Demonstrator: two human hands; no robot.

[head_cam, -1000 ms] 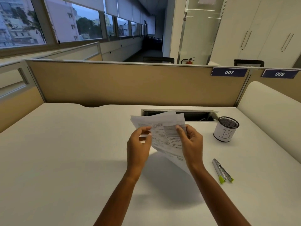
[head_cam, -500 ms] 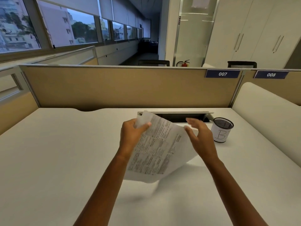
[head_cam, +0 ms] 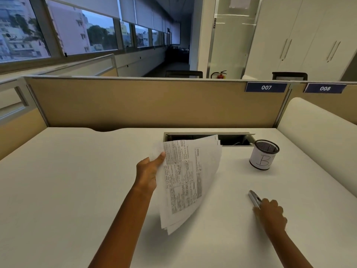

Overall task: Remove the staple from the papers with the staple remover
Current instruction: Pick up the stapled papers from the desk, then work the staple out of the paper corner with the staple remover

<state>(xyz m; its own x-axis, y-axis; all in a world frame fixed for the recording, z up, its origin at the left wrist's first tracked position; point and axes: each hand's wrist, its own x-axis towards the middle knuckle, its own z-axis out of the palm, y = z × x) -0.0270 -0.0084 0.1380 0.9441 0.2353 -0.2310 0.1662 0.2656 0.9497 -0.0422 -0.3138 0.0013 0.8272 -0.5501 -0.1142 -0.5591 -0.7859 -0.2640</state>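
My left hand (head_cam: pixel 147 174) holds the stapled papers (head_cam: pixel 188 180) by their upper left corner, thumb on top. The printed sheets hang tilted above the white desk (head_cam: pixel 67 190), and the staple itself is too small to see. At the right, the metal staple remover (head_cam: pixel 254 199) lies on the desk. My right hand (head_cam: pixel 270 214) is on its near end with the fingers curled over it, so only the silver far tip sticks out.
A black mesh pen cup (head_cam: pixel 263 156) with a white label marked "B" stands at the back right. Behind the papers is an open cable slot (head_cam: pixel 231 139) in the desk. Tan partition panels (head_cam: pixel 154 103) close off the back and left sides.
My right hand let go of the papers and dropped right and toward me onto the staple remover. The papers now hang from my left hand alone.
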